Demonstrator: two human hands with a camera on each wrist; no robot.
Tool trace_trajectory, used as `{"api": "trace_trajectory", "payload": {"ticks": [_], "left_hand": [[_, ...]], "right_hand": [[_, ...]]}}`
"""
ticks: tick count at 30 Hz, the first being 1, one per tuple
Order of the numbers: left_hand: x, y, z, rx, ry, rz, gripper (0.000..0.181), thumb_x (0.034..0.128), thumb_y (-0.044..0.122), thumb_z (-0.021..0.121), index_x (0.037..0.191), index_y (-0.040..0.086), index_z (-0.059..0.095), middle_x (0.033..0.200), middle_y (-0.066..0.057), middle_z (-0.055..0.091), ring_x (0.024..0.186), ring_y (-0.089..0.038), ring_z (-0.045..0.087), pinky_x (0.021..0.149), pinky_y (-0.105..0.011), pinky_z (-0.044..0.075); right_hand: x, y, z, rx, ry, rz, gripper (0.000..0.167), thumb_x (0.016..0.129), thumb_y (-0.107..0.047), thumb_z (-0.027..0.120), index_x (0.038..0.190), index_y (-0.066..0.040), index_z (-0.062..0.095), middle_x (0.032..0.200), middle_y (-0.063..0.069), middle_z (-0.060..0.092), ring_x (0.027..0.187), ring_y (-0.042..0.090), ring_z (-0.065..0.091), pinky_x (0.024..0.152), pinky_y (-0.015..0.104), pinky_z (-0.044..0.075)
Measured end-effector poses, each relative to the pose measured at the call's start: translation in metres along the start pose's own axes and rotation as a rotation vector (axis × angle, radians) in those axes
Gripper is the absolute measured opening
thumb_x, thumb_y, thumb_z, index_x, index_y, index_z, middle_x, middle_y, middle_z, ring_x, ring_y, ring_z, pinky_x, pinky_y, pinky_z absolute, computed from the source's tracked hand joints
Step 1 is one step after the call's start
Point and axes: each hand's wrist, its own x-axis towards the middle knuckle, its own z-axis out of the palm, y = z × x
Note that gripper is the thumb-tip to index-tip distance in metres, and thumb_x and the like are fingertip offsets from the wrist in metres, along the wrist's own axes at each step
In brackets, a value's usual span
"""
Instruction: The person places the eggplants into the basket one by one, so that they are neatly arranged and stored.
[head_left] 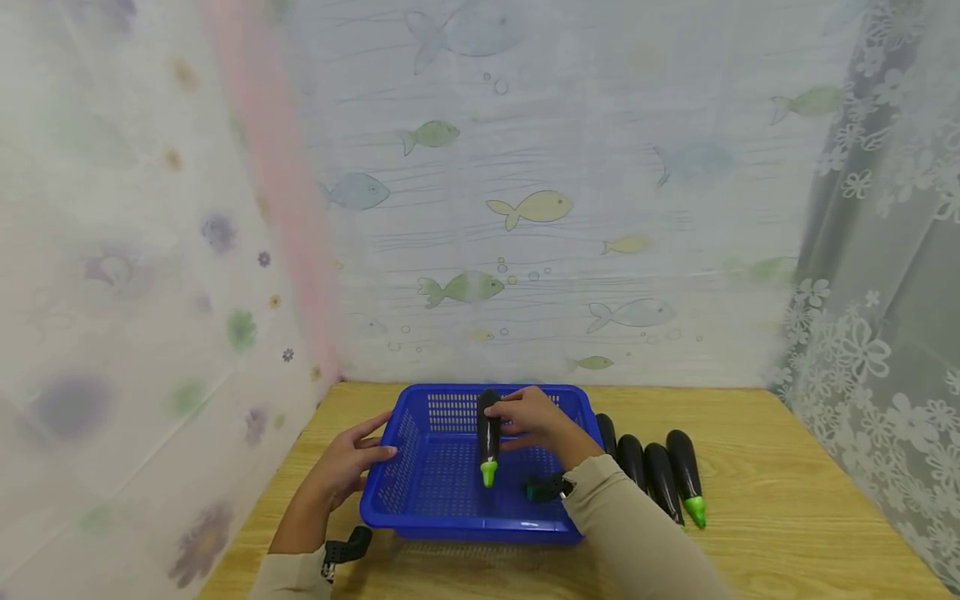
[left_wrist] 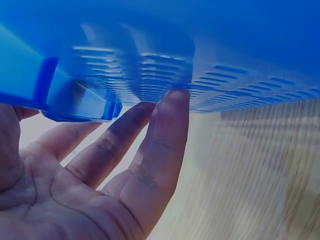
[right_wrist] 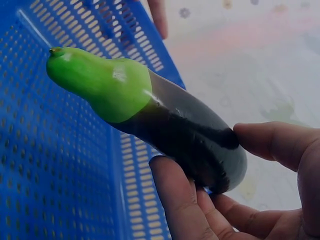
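Observation:
In the head view, the right hand [head_left: 534, 417] pinches a dark eggplant [head_left: 488, 433] near its rounded end, above the inside of a blue basket [head_left: 480, 523]; the green stem end points toward the camera. The right wrist view has thumb and fingers of that hand [right_wrist: 265, 222] around the dark end of the eggplant [right_wrist: 185, 125]. At the basket's left side, the left hand [head_left: 341, 467] grips the wall, thumb over the rim. In the left wrist view, fingers of this hand [left_wrist: 100, 175] touch the slotted outer surface of the basket [left_wrist: 240, 40].
Several eggplants [head_left: 683, 467] lie side by side on the wooden table [head_left: 780, 500], right of the basket, partly behind the right forearm. A fish-patterned curtain [head_left: 555, 275] hangs behind the table, with flowered sheets on the left and right sides.

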Motion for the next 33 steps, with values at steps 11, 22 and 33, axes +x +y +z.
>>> {"api": "trace_trajectory", "payload": {"ticks": [11,22,33], "left_hand": [[0.002,-0.004,-0.001,-0.011,-0.025,0.007,0.077,0.0977,0.014,0.071,0.163,0.024,0.033,0.152,-0.028,0.051,0.114,-0.039,0.071,0.084,-0.057,0.062],[0.003,-0.003,-0.004,-0.006,-0.050,0.006,0.079,0.0970,0.017,0.073,0.164,0.023,0.031,0.152,-0.029,0.051,0.115,-0.039,0.070,0.086,-0.057,0.062],[0.002,-0.002,-0.006,0.006,-0.068,0.005,0.077,0.0992,0.015,0.069,0.165,0.021,0.029,0.152,-0.030,0.050,0.117,-0.040,0.069,0.087,-0.058,0.062]], "right_hand": [[0.009,0.003,0.027,0.014,-0.017,0.025,0.061,0.088,-0.014,0.080,0.138,0.009,0.052,0.120,0.027,0.062,0.091,0.031,0.075,0.079,0.049,0.065],[0.021,0.010,0.053,0.019,0.000,0.043,0.052,0.085,-0.004,0.083,0.125,0.015,0.056,0.104,0.027,0.070,0.091,0.037,0.075,0.082,0.048,0.064],[0.029,0.021,0.068,-0.007,0.003,0.065,0.042,0.084,-0.004,0.084,0.117,0.013,0.065,0.097,0.023,0.075,0.087,0.032,0.076,0.079,0.045,0.065]]}}
